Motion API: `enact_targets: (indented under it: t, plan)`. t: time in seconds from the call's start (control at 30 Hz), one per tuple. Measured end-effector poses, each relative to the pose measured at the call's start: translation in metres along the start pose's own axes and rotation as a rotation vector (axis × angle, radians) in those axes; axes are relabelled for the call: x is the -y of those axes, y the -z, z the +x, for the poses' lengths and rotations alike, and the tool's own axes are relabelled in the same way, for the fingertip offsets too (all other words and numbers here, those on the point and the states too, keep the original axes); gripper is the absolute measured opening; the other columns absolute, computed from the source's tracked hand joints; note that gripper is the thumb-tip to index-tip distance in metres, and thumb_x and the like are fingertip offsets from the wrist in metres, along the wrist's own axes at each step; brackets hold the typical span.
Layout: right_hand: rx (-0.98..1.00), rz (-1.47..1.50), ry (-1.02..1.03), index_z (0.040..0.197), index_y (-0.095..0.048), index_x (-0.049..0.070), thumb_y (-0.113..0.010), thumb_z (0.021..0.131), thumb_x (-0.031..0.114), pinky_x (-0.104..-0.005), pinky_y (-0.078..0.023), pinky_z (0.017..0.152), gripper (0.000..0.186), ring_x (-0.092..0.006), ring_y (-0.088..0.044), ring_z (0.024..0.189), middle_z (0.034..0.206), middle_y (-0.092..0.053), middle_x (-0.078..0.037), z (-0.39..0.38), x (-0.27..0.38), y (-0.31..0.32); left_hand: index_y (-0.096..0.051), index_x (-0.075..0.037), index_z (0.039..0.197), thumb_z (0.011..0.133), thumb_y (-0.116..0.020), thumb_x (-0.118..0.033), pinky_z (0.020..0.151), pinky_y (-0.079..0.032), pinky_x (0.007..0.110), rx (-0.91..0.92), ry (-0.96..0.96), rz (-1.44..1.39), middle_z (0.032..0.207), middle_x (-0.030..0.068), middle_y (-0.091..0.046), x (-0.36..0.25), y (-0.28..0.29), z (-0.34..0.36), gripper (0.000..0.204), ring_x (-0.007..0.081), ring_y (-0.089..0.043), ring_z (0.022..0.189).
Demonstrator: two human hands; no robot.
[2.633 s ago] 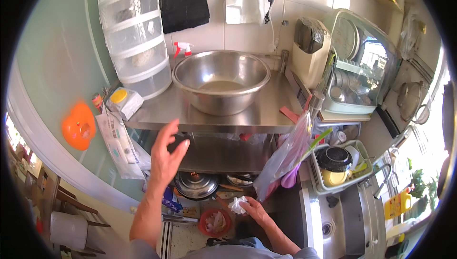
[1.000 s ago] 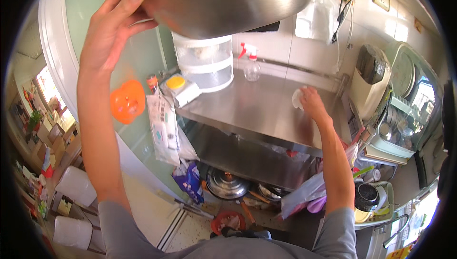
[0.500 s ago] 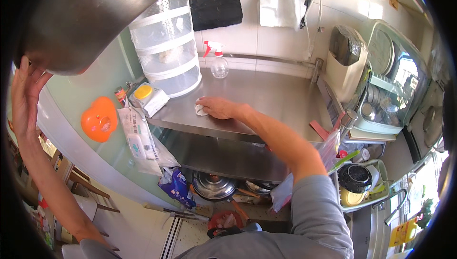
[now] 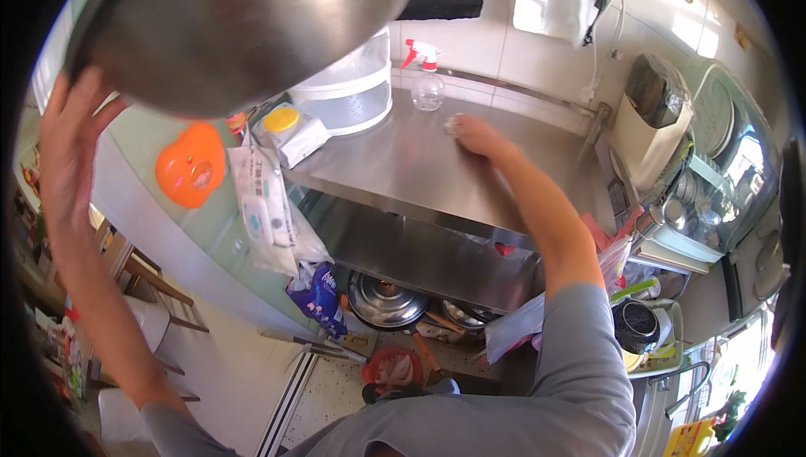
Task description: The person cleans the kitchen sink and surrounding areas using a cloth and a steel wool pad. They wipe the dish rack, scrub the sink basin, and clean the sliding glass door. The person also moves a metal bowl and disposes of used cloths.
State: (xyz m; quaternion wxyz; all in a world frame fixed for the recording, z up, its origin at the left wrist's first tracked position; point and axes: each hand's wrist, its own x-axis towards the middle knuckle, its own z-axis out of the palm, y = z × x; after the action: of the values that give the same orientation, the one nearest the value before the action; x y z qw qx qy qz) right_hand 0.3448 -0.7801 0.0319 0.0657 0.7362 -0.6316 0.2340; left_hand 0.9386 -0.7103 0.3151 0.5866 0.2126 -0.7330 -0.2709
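Note:
A large rounded steel vessel [image 4: 252,29], too cropped to tell whether pot or basin, hangs tilted at the upper left. My left hand [image 4: 71,138] grips its lower left edge with raised fingers. On the upper steel shelf [image 4: 395,163], my right hand [image 4: 481,135] is closed over a small wad of white cloth or tissue [image 4: 452,125], pressed against the metal. Just left of that hand stands a clear round spray bottle [image 4: 427,89] with a red and white trigger head. White-framed stacked mesh tiers [image 4: 348,109] stand behind the vessel, which hides their top.
A wipes pack [image 4: 292,140] with a yellow lid sits at the shelf's left end. An orange holder [image 4: 191,165] is fixed to the glass panel. Lidded pans [image 4: 386,297] rest below. At right are a cream bin [image 4: 651,134] and a dish rack [image 4: 709,163].
My right hand has slid the white wad rightward and farther back across the shelf. The steel vessel and my left hand have shifted right in view, covering more of the tiers.

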Motion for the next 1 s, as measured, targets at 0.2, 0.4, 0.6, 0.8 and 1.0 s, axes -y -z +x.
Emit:
enact_targets:
  t: [0.2, 0.4, 0.6, 0.8, 1.0]
  plan:
    - [0.192, -0.033, 0.199, 0.118, -0.055, 0.000, -0.043, 0.094, 0.024, -0.0403, -0.037, 0.102, 0.036, -0.0341, -0.045, 0.122, 0.128, -0.050, -0.019, 0.020, 0.160, -0.017, -0.048, 0.000, 0.126, 0.089, -0.061, -0.021, 0.092, -0.045, 0.036, 0.196, -0.054, -0.149, 0.112, 0.0086, -0.059, 0.004, -0.122, 0.013, 0.044, 0.0179, -0.057, 0.104]
    - [-0.177, 0.059, 0.423, 0.113, -0.057, 0.000, -0.046, 0.092, 0.017, -0.0395, -0.042, 0.097, 0.029, -0.0323, -0.052, 0.111, 0.114, -0.058, -0.016, -0.075, 0.182, 0.000, -0.052, 0.001, 0.119, 0.084, -0.069, -0.023, 0.086, -0.049, 0.035, 0.251, 0.001, -0.143, 0.102, 0.0077, -0.061, 0.016, -0.149, 0.005, 0.046, 0.0172, -0.060, 0.095]
    - [-0.089, 0.103, 0.009, 0.100, -0.061, 0.005, -0.044, 0.093, 0.015, -0.0425, -0.045, 0.090, 0.021, -0.0342, -0.056, 0.103, 0.108, -0.060, -0.013, -0.111, 0.138, 0.061, -0.054, -0.001, 0.117, 0.079, -0.072, -0.021, 0.086, -0.049, 0.033, 0.324, 0.021, -0.109, 0.096, 0.0063, -0.063, 0.002, -0.151, -0.012, 0.046, 0.0161, -0.061, 0.091]
    - [-0.125, -0.516, 0.608, 0.087, -0.065, 0.006, -0.053, 0.083, 0.020, -0.0368, -0.047, 0.088, 0.019, -0.0246, -0.054, 0.111, 0.110, -0.063, -0.009, 0.000, 0.168, -0.044, -0.057, -0.002, 0.101, 0.075, -0.078, -0.015, 0.073, -0.047, 0.025, 0.301, 0.116, -0.140, 0.088, 0.0049, -0.062, -0.011, -0.162, -0.015, 0.035, 0.0126, -0.060, 0.081]
    - [-0.193, -0.087, 0.238, 0.116, -0.059, 0.010, -0.052, 0.080, 0.008, -0.0414, -0.041, 0.098, 0.036, -0.0315, -0.054, 0.113, 0.122, -0.057, -0.013, -0.020, 0.243, -0.049, -0.058, -0.004, 0.108, 0.077, -0.074, -0.018, 0.076, -0.045, 0.026, 0.314, 0.070, -0.198, 0.089, 0.0041, -0.061, 0.021, -0.190, -0.024, 0.038, 0.0126, -0.059, 0.084]
